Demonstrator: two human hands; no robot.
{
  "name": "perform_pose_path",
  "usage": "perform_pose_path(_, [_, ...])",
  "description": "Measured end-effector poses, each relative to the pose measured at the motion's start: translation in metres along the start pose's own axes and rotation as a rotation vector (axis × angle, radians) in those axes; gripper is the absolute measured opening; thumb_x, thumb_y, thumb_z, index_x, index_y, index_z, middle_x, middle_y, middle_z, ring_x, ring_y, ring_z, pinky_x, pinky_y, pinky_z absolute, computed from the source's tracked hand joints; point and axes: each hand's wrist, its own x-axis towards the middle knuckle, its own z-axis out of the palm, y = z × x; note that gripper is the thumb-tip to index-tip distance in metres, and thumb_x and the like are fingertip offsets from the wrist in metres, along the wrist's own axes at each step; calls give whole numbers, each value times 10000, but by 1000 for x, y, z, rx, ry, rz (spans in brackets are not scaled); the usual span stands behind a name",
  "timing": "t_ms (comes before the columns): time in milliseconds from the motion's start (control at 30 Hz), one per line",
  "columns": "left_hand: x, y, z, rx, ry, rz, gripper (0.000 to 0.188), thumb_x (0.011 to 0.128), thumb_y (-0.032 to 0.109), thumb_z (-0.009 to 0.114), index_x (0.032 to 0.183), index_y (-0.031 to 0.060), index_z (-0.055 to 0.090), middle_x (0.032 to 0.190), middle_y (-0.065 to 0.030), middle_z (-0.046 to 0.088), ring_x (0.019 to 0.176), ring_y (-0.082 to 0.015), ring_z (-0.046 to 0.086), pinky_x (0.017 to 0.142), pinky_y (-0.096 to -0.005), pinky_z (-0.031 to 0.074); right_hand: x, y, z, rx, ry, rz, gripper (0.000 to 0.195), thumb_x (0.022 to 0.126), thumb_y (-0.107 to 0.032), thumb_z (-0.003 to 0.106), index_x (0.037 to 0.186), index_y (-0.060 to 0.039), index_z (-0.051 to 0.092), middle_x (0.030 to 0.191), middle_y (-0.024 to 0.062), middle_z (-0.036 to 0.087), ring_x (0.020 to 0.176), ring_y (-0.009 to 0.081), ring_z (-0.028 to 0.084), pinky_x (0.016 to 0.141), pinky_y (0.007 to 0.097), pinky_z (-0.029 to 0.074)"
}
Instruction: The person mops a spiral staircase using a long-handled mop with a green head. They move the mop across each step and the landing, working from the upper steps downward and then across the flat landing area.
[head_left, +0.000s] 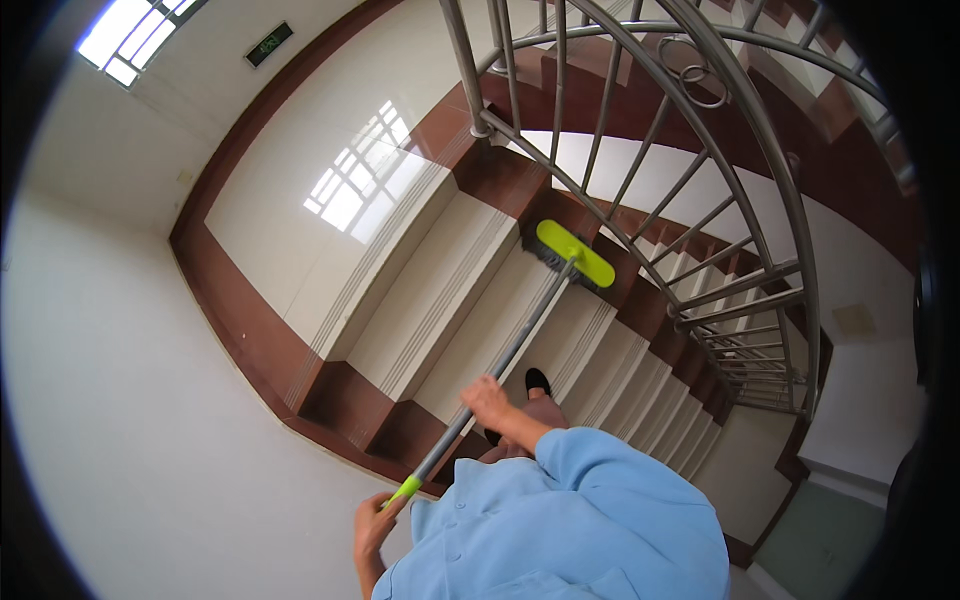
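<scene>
A push broom with a lime-green head (576, 253) and dark grey bristles reaches up across the stairs. Its bristles are at the railing end of a tiled step, over the brown border. My right hand (487, 401) is wrapped around the middle of the grey broom pole (525, 331). At the pole's upper end, my left hand (375, 521) holds the lime-green grip (406, 489), close to the white wall. One black shoe (537, 381) shows on a step just beyond my right forearm; the other is mostly hidden below that arm.
Cream stair treads (442, 281) with grooved edges rise to a glossy landing (277, 225) and descend to the lower right. A stainless steel railing (600, 142) curves along the right side. The white wall (187, 420) with brown skirting borders the left. An exit sign (268, 45) hangs above the landing.
</scene>
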Motion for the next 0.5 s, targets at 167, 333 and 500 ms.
perform_pose_path(167, [25,62,58,51,-4,288,377,807,374,677,1012,58,687,704,-116,631,647,-197,593,630,-332,458,-4,85,-23,-1,55,178,88,710,-70,562,781,-122,564,783,56,572,884,260,550,934,412,360])
perform_pose_path(333, [20,35,34,101,-4,362,368,788,358,697,1018,70,694,710,-114,640,649,-199,599,623,-332,460,-23,47,-15,-40,101,220,68,695,-100,586,757,-120,565,786,52,580,891,250,543,932,404,353])
perform_pose_path(500, [-15,-7,-23,286,-50,212,379,767,358,722,1023,79,703,709,-119,651,648,-196,613,627,-323,469,-66,-40,20,149,-274,96,95,699,-95,600,784,-117,563,743,59,595,837,272,548,756,422,367])
